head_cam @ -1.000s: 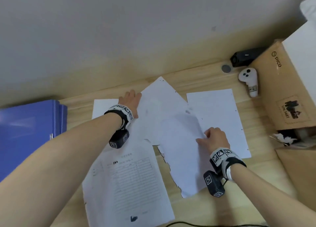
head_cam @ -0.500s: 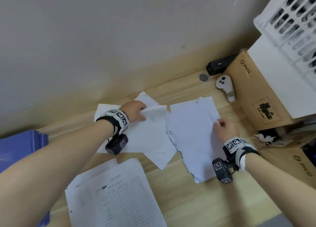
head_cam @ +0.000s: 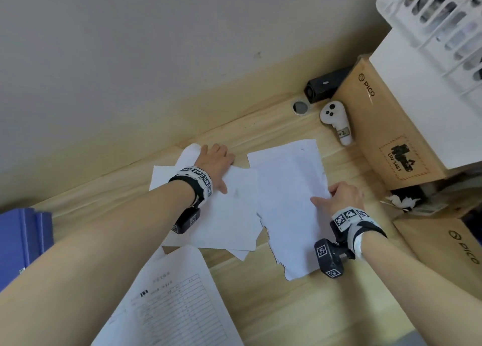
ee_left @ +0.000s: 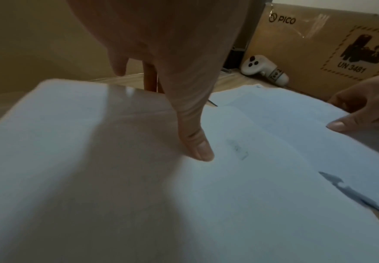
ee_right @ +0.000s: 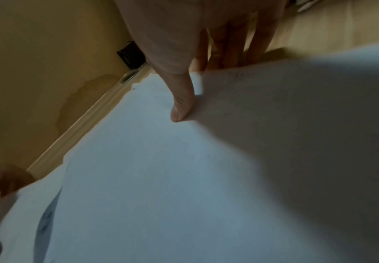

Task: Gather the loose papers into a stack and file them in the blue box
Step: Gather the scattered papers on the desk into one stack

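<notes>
1. the key relation: two groups of loose white paper lie side by side on the pale wooden desk [head_cam: 260, 288], their near edges almost touching, long axes running away from the person; the left hand [head_cam: 214, 160] is on the overlapping white sheets on the left [head_cam: 229, 215], the right hand [head_cam: 344, 197] on the white sheet with a ragged torn left edge [head_cam: 287, 205].
2. left hand: thumb flat on top of the pile's far corner, fingers going over the far edge, seemingly under it; it looks like a pinch, though the fingertips are hidden.
3. right hand: thumb on top of the torn sheet's right edge, fingers tucked beneath, so it pinches that edge and lifts it slightly.
4. a printed white form with a ruled table [head_cam: 172, 301] lies nearer the person, apart from both hands, still ungathered.
5. the blue box [head_cam: 23, 244] stands at the far left desk edge, nearer the left arm, well apart from all the sheets.
6. judgement: bringing the torn sheet leftward onto the pile seems the next move.
</notes>
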`<state>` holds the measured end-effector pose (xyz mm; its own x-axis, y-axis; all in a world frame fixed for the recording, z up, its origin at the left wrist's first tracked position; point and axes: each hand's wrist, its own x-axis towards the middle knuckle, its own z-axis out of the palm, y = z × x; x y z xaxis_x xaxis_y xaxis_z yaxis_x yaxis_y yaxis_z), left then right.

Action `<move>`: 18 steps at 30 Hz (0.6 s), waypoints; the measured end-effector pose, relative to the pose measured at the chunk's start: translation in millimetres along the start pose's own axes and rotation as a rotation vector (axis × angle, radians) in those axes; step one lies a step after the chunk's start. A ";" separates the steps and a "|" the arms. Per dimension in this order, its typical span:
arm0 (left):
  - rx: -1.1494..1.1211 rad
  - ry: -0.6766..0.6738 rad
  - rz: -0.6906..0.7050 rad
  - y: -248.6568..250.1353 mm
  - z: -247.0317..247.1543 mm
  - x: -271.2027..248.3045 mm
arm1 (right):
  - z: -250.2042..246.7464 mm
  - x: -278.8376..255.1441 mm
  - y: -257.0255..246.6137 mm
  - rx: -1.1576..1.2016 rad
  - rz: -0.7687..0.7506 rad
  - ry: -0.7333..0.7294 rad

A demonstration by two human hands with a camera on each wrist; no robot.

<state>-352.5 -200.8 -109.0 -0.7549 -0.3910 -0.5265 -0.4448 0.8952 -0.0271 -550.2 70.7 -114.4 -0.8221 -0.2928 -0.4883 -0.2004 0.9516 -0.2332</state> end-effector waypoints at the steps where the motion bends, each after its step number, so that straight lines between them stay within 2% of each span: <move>1: 0.031 -0.020 -0.006 1.8 -2.5 0.7 | -1.1 1.5 -0.8 0.006 0.003 -0.025; 4: 0.034 -0.077 -0.047 8.2 -12.7 -5.5 | -3.6 -1.6 -5.0 0.059 0.015 -0.045; 6: 0.009 -0.040 -0.099 7.7 -20.9 -13.9 | -2.8 -6.6 -7.8 0.075 0.038 -0.040; 11: -0.079 0.254 -0.200 -8.6 -80.7 -57.5 | -9.9 -19.7 -10.1 0.099 0.043 -0.057; 15: -0.076 0.536 -0.124 -13.2 -125.0 -107.9 | -17.1 -37.2 -12.2 0.151 0.046 -0.055; 18: -0.019 0.586 0.021 4.9 -125.1 -143.2 | -19.5 -47.9 -14.3 0.178 0.037 -0.039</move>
<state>-306.9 -167.3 72.6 -0.9018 -0.4310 0.0310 -0.4314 0.9022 -0.0041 -518.3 72.9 -71.2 -0.8050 -0.2647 -0.5309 -0.0702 0.9311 -0.3579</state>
